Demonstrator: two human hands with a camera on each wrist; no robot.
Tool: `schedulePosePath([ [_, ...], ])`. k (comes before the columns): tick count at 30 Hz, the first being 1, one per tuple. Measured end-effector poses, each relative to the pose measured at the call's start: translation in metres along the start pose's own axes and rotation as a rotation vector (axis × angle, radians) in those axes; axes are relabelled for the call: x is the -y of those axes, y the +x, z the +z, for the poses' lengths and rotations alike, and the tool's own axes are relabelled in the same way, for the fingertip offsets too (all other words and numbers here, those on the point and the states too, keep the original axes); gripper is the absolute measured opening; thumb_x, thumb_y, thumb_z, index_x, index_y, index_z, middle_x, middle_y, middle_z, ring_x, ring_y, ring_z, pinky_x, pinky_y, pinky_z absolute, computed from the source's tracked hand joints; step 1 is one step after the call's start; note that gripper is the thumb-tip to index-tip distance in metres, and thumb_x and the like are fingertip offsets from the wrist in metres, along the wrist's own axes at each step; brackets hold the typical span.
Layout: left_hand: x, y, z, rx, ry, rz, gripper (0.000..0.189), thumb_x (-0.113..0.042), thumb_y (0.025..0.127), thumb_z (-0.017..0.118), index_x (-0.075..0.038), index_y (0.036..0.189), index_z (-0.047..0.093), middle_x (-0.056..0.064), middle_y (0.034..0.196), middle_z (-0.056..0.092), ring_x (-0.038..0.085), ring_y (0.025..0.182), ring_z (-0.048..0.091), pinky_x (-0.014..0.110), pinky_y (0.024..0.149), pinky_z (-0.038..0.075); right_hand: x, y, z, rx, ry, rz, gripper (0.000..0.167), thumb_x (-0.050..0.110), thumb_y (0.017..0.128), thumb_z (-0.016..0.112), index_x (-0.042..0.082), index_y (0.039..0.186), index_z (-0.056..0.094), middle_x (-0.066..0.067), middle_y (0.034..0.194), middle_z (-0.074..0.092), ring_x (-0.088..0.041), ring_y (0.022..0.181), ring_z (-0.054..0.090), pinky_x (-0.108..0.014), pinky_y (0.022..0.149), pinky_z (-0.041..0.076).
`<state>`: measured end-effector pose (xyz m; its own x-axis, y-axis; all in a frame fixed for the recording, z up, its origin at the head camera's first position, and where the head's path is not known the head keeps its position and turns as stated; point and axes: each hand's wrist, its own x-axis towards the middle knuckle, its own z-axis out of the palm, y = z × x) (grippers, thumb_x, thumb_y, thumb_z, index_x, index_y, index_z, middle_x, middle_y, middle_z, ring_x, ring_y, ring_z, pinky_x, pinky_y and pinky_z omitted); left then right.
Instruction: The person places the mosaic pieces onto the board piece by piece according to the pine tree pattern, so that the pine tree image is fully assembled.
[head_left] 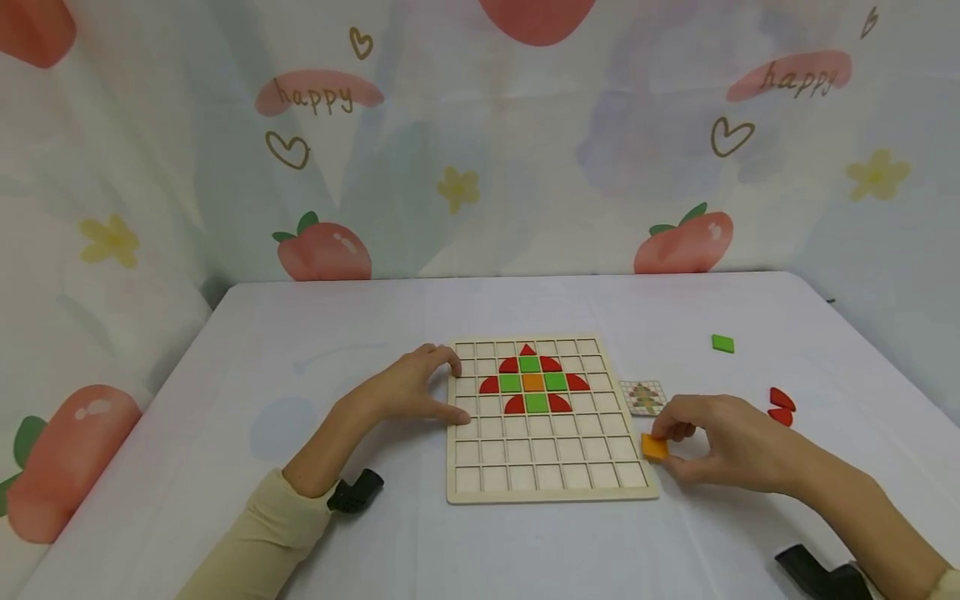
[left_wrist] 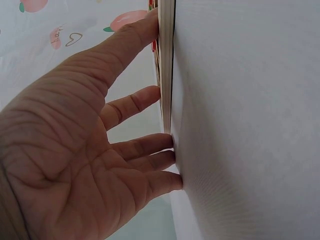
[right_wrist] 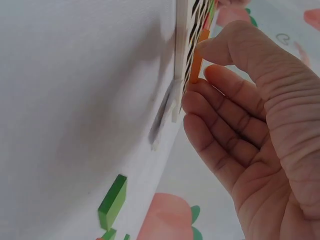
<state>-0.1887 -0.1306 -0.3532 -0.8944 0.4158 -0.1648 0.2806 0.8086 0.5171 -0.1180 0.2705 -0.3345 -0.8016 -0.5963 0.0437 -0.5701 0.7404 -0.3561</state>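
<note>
A pale wooden grid board point(head_left: 536, 477) lies flat on the white table. In its upper half, green squares point(head_left: 537, 403) surround one orange square point(head_left: 533, 382), with red quarter-round pieces point(head_left: 489, 384) beside them and a red triangle point(head_left: 527, 350) on top. My left hand point(head_left: 401, 387) touches the board's left edge, its fingers spread and thumb apart, as the left wrist view shows too. Over the lower right edge, my right hand point(head_left: 723, 437) pinches an orange square tile point(head_left: 655, 447) between thumb and fingers. That tile point(right_wrist: 198, 62) overlaps the board's side in the right wrist view.
A small printed pattern card point(head_left: 643, 397) lies against the board's right side, partly behind my right hand. Farther right are two red pieces point(head_left: 782, 398) and, toward the back, a green tile point(head_left: 723, 343). A printed curtain point(head_left: 510, 183) hangs behind the table.
</note>
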Motion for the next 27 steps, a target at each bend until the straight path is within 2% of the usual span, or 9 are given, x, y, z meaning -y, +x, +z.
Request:
schedulePosePath([
  [6,-0.001,0.000,-0.001,0.004,-0.002,0.000,0.060,-0.046,0.077,0.089,-0.023,0.121,0.057,0.010,0.147,0.049,0.030,0.132,0.049,0.053,0.108,0.045,0.011,0.011,-0.001,-0.032,0.008,-0.071,0.029,0.020,0.079,0.088,0.028,0.098,0.068,0.023,0.097,0.066,-0.003,0.086,0.062,-0.025,0.077,0.058],
  [12,-0.001,0.000,-0.001,0.007,-0.009,0.004,0.060,-0.045,0.077,0.089,-0.022,0.121,0.057,0.011,0.146,0.049,0.031,0.132,0.049,0.053,0.109,0.044,0.023,0.026,0.000,-0.022,0.024,-0.113,0.027,0.016,0.079,0.088,0.026,0.096,0.069,0.020,0.096,0.066,-0.005,0.087,0.063,-0.027,0.078,0.058],
  [19,-0.001,0.000,-0.002,0.004,-0.010,0.007,0.060,-0.045,0.077,0.090,-0.022,0.122,0.057,0.011,0.146,0.049,0.031,0.132,0.049,0.053,0.109,0.044,0.035,0.047,0.000,0.016,0.046,-0.120,0.021,0.019,0.082,0.085,0.024,0.097,0.070,0.018,0.097,0.067,-0.007,0.088,0.063,-0.029,0.078,0.058],
  [27,0.000,0.000,-0.001,0.005,-0.013,0.007,0.059,-0.045,0.077,0.090,-0.022,0.120,0.057,0.012,0.147,0.049,0.031,0.134,0.049,0.053,0.109,0.044,0.044,0.066,0.009,0.022,0.067,-0.182,0.017,0.016,0.083,0.081,0.023,0.095,0.071,0.017,0.094,0.064,-0.008,0.087,0.062,-0.029,0.078,0.057],
])
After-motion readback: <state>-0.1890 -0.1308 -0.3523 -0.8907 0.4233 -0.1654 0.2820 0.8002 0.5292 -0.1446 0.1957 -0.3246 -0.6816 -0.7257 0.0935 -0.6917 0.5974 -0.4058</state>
